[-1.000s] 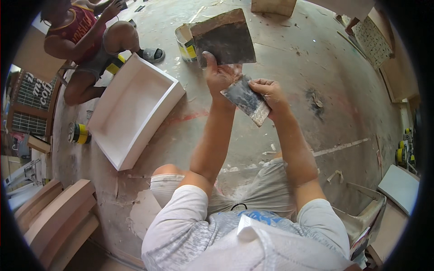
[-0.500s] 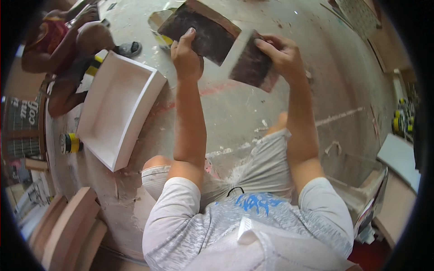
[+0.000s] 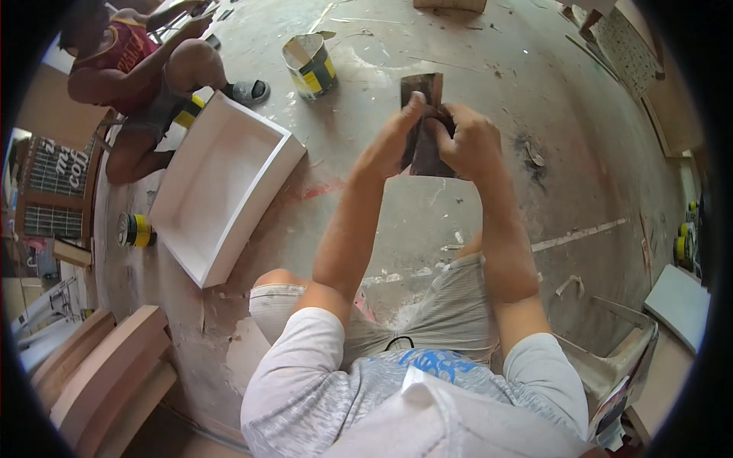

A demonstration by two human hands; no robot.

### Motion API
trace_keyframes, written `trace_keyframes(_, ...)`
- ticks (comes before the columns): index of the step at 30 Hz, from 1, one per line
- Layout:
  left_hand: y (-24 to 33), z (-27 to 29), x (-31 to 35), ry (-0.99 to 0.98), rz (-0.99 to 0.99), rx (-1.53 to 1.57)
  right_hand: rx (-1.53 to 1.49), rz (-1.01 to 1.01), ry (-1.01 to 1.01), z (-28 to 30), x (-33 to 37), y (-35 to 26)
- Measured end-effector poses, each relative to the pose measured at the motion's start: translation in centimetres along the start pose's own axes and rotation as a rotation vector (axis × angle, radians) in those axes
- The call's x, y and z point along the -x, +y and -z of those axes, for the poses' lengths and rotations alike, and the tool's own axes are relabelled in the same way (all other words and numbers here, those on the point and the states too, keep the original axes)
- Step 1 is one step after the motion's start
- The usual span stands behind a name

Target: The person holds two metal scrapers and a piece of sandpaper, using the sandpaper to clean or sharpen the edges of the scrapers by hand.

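Both hands meet in front of me around dark brown sheets that look like sandpaper point(image 3: 434, 162). My left hand point(image 3: 391, 141) is closed on one side, its thumb lying along the upper part. My right hand point(image 3: 469, 141) pinches the other side with thumb and bent fingers. The upper part stands up between the hands and shows a brown strip at its right edge. A lower part hangs below the thumbs. Where one piece ends and the other starts is hidden by my fingers.
A white open box-shaped frame point(image 3: 221, 168) lies left on the stained floor. Beyond it a person point(image 3: 122, 69) squats. A yellow-and-black bucket point(image 3: 309, 69) stands ahead, a small can point(image 3: 137, 230) left. Curved wooden pieces point(image 3: 114, 366) are lower left, a dusty chair-like object point(image 3: 611, 336) right.
The two dark sheets, held apart before, are now together between my hands. Both hands have come closer together and lower. The view has shifted, bringing the bucket into full sight.
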State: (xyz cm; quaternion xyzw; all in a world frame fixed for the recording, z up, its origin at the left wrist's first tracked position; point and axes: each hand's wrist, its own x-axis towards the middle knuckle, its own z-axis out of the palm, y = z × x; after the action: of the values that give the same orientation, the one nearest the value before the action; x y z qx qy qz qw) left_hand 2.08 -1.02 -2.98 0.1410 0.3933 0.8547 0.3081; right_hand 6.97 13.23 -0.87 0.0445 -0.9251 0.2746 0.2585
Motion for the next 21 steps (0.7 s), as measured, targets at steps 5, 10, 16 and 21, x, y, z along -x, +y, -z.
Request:
trace_keyframes(5,-1.0,0.0,0.0,0.015,-0.043,-0.144,0.004,0.172,0.032,-1.3,0.5,0.1)
trace_keyframes(10,-1.4,1.7,-0.2,0.029,-0.067,-0.145,-0.129,0.302,0.034,-2.5,0.7,-0.1)
trace_keyframes(16,-1.4,2.4,-0.2,-0.029,-0.102,-0.119,-0.223,0.303,-0.050,-2.9,1.1,-1.0)
trace_keyframes(21,-1.4,2.4,-0.1,-0.116,-0.139,-0.061,-0.271,0.320,-0.078,-3.4,1.6,-1.4)
